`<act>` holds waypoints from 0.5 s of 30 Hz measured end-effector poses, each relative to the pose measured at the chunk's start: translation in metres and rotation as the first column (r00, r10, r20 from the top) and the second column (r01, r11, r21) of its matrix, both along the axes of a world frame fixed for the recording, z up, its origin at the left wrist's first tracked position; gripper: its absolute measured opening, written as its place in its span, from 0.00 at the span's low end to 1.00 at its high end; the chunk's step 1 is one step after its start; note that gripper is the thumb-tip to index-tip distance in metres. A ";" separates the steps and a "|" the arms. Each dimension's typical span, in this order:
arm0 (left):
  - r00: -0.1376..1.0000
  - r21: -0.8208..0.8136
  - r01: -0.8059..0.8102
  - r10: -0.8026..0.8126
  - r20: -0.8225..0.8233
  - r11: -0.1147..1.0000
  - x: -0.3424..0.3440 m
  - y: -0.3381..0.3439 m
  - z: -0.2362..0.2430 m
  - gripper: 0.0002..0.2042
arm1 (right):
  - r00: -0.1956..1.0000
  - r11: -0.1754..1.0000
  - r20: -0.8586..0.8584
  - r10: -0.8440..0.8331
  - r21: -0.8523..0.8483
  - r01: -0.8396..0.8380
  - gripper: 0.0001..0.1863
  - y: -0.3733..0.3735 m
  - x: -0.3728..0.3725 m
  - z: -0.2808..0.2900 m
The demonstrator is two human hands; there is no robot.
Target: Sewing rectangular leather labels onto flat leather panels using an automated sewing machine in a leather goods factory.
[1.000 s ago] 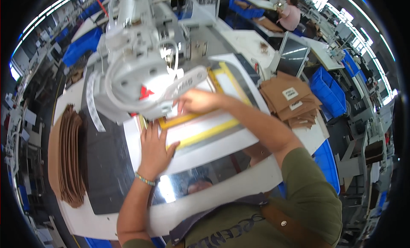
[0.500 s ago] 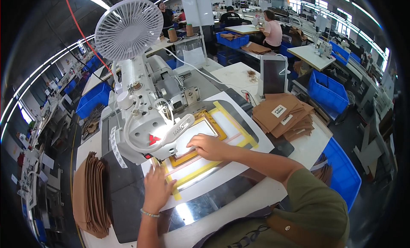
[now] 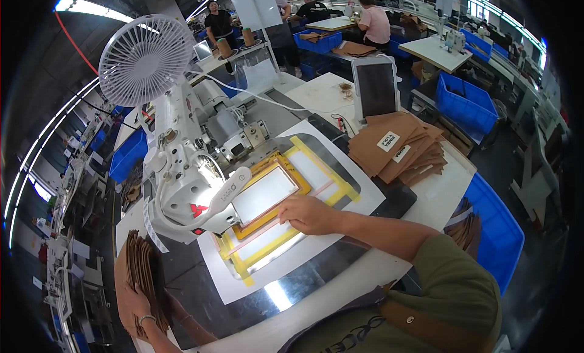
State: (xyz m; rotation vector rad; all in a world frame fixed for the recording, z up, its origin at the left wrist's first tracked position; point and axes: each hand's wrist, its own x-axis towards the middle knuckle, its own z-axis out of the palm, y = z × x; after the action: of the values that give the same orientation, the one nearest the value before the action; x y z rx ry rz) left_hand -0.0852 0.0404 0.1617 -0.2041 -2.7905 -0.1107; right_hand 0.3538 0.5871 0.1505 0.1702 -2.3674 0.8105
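at lower left, the left hand [image 3: 135,301] touches the stacked brown pieces [image 3: 141,258], seemingly placed there for easy reach; its grip i cannot tell. at centre, the right hand [image 3: 309,215] curls by the yellow frame [image 3: 302,182], whether gripping is unclear.

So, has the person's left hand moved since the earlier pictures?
Yes. Judged against the sewing machine, the left hand has gone left and nearer the person, from the white sheet to the stack of brown pieces.

Green shirt [image 3: 459,298] and white labels [image 3: 388,141] on brown pieces [image 3: 368,150] bear lettering.
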 end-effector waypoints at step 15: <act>0.996 -0.109 0.052 -0.044 0.074 0.993 -0.009 -0.015 0.069 0.09 | 0.999 0.996 -0.013 0.044 0.081 -0.043 0.07 -0.002 -0.006 -0.009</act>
State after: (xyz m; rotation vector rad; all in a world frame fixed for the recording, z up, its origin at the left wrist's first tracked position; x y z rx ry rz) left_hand -0.0939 0.0251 0.2302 -0.2996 -2.8663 0.0260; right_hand 0.3478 0.5855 0.1412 0.2612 -2.3912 0.7316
